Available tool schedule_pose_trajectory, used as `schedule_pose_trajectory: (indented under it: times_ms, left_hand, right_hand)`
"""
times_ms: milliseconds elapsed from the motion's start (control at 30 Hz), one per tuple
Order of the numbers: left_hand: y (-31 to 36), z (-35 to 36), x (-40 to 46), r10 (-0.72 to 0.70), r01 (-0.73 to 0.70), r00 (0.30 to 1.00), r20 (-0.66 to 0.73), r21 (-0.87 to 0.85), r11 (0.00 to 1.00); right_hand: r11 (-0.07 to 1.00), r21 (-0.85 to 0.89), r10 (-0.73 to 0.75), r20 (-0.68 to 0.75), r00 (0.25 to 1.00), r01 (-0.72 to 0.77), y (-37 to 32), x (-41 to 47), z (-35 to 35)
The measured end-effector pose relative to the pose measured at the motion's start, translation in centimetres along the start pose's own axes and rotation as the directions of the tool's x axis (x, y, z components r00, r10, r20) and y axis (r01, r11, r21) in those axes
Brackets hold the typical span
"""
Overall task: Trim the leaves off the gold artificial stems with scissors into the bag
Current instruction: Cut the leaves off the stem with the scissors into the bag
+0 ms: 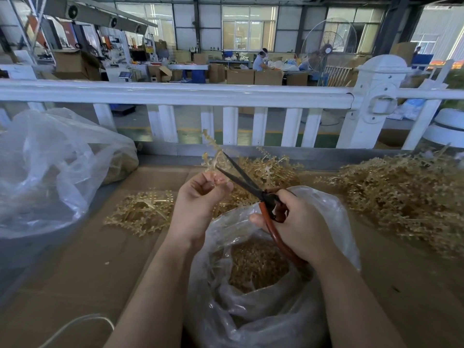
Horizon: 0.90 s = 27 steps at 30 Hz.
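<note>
My left hand [200, 197] pinches a gold artificial stem [213, 154] that points up and away from me. My right hand [298, 224] grips scissors [251, 187] with dark blades and red-brown handles. The blades are spread apart around the stem just above my left fingers. Directly below both hands stands an open clear plastic bag [334, 214] holding a heap of cut gold leaves [253, 264].
Loose gold stems lie in piles at the centre left [143, 212], behind the hands [271, 169] and at the right [406, 197] on the cardboard-covered table [75, 272]. A second, large clear bag [50, 167] sits at the left. A white railing [175, 94] runs across the table's far edge.
</note>
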<state>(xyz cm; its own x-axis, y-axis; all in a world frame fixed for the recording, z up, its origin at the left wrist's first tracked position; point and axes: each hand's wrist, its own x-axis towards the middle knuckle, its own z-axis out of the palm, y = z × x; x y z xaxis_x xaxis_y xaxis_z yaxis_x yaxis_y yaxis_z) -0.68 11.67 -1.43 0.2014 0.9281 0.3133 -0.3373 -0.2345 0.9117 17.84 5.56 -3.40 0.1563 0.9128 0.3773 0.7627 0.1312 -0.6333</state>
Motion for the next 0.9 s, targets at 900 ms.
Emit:
schedule_pose_trajectory:
  times_ms: [900]
  left_hand:
    - [0.57, -0.1, -0.17, 0.064, -0.067, 0.997, 0.047, 0.069, 0.995]
  right_hand:
    - [0.988, -0.151, -0.009, 0.008, 1.0, 0.01, -0.48, -0.03, -0.02]
